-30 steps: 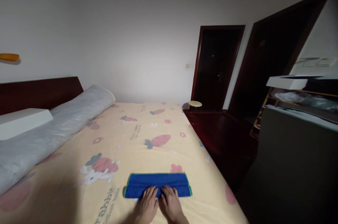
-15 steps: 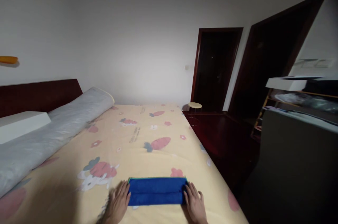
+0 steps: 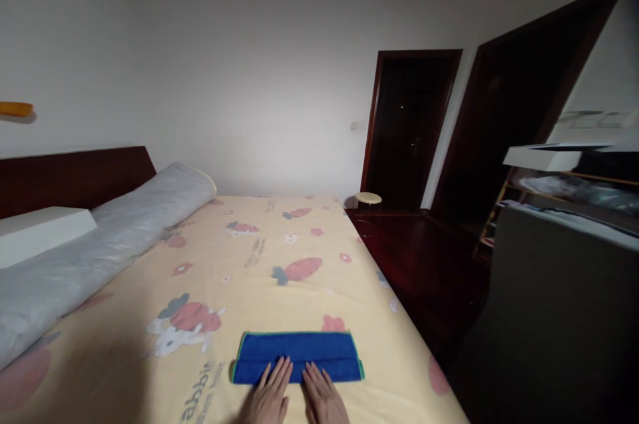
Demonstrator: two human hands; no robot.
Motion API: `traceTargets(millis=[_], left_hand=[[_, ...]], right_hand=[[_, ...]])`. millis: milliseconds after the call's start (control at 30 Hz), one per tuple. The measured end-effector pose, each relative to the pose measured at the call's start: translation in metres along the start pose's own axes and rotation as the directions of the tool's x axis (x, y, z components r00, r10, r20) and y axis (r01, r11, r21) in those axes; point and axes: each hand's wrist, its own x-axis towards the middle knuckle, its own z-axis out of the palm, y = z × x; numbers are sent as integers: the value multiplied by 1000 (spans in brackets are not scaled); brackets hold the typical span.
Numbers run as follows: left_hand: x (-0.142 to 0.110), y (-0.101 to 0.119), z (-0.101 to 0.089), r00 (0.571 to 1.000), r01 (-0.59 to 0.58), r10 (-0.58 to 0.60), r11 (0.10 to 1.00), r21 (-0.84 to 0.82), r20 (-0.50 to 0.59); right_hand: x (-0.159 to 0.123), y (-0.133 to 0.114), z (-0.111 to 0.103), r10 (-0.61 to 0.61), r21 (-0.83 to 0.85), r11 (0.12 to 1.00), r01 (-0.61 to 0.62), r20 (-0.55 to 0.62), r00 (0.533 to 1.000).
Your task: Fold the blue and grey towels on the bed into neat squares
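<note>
A blue cloth (image 3: 299,344) with green edging lies folded into a long rectangle on the patterned bed sheet (image 3: 239,317). A crease runs along its length. My left hand (image 3: 272,389) rests flat on the cloth's near part, left of its middle, fingers stretched out. Just to the right, my right hand (image 3: 322,391) also lies flat on the near part with its fingers extended. Both palms face down, a small gap between them, and neither hand grips anything.
A grey roll (image 3: 130,217) lies along the bed's left side by the dark headboard (image 3: 74,174), with a white box (image 3: 44,231) beside it. On the right stand a dark cabinet (image 3: 559,297) and a shelf holding a white box (image 3: 539,158). A round stool (image 3: 368,198) stands near the door.
Half a second ago my hands were at the cloth's left and right ends; now they are together at its middle, much as one second ago. The cloth stays folded in place.
</note>
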Motion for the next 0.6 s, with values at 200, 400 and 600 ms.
traceTargets(millis=[200,400,600], left_hand=[[-35,-50,-18,983,186,-186,982,25,-9],[-46,-68,-38,974,199,-192,979,-49,116],[-40,-66,-43,904,384,-400,915,126,148]], right_hand=[[-30,43,-24,127,-87,987,-134,-73,989],[-45,69,-35,303,-36,951,-306,-65,951],[-20,69,-46,437,-14,899,-437,20,899]])
